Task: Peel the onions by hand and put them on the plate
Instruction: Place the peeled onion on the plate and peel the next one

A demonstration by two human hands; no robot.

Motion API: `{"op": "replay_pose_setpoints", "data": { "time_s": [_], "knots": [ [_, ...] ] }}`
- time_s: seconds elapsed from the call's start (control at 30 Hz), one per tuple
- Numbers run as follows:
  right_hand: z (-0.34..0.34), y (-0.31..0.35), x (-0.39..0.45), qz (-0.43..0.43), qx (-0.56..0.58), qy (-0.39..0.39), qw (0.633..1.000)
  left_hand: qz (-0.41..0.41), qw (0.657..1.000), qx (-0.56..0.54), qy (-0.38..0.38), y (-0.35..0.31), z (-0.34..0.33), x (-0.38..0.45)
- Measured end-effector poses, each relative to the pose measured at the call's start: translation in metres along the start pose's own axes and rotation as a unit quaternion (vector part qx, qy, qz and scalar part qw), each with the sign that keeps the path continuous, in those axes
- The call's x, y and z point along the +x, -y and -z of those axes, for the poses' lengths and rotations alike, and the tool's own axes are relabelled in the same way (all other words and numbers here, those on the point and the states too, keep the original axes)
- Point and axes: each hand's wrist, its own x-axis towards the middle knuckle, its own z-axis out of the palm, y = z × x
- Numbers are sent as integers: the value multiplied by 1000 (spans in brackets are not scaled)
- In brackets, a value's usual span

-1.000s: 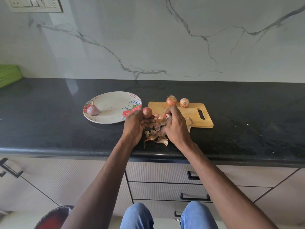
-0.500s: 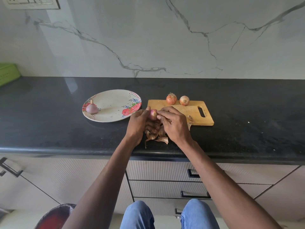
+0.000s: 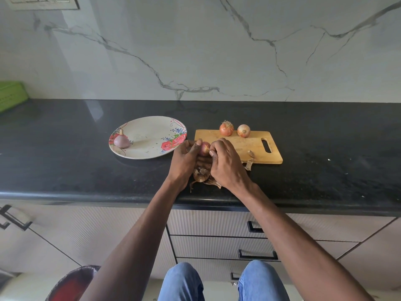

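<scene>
While a small reddish onion (image 3: pixel 204 148) is being held up over the near left corner of the wooden cutting board (image 3: pixel 243 146), it is being cupped from the left by the left hand (image 3: pixel 184 161), whose thumb and fingers are curled round it. The onion's tip is being pinched by the right hand (image 3: pixel 225 164), with the fingertips (image 3: pixel 211 151) bent in against it. Below and between the two hands, a heap of dry brown onion skins (image 3: pixel 202 177) is lying on the black countertop (image 3: pixel 65 166), near its front edge. A peeled, pale purple onion (image 3: pixel 122 141) is resting on the left part of the floral plate (image 3: pixel 149 135), which is sitting just left of the board. Two unpeeled onions (image 3: pixel 226 128) are being kept side by side at the far edge of the board, close to each other, the left one with a tuft of roots upward. A scrap of skin (image 3: pixel 249 162) is lying at the board's near edge, just right of the right hand.
</scene>
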Motion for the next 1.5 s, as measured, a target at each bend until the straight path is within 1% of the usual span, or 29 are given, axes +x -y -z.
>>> {"op": "replay_pose_setpoints", "data": {
  "time_s": [0.1, 0.23, 0.33, 0.43, 0.53, 0.57, 0.7, 0.77, 0.9, 1.0, 1.1, 1.17, 1.27, 1.37, 1.43, 1.5],
  "knots": [
    [1, 2, -1, 3, 1, 6, 1000, -9, 1000, 2, -22, 3, 1, 0],
    [5, 5, -2, -1, 4, -9, 1000, -4, 998, -17, -66, 2, 3, 1],
    [9, 5, -2, -20, 19, -23, 999, -12, 997, -20, -69, 1, 3, -1],
    [13, 3, 0, -61, 12, -41, 997, -18, 998, -8, -60, 2, 2, -2],
    [13, 1, 0, -44, -27, -65, 997, -31, 998, 16, -48, 2, 4, -1],
    [12, 1, 1, -46, -20, -67, 996, -35, 998, 26, -43, 2, 5, 0],
    [18, 2, 4, -110, 105, -27, 988, -36, 999, 24, 6, -1, 4, -5],
    [19, 1, 4, -122, 134, -15, 983, -47, 998, 29, 25, -1, 5, -6],
    [19, -2, 4, -172, 182, -16, 968, -58, 998, 20, 19, -1, 7, -4],
    [18, -4, 4, -168, 198, -18, 965, -57, 998, -4, 12, 1, 7, -4],
    [18, -5, 4, -158, 194, -21, 968, -53, 998, 14, 18, 4, 8, -1],
    [18, -4, 3, -152, 205, -34, 966, -48, 998, 22, 35, 3, 8, 1],
    [20, -4, 4, -146, 211, -60, 965, -19, 998, 16, 65, -2, 7, 2],
    [18, -8, 5, -156, 196, -89, 964, 1, 993, 57, 102, -8, 8, 4],
    [17, -9, 5, -180, 190, -87, 961, -10, 991, 76, 111, -12, 9, 8],
    [16, -11, 7, -190, 192, -72, 960, -34, 990, 95, 100, -16, 10, 14]
  ]
}}
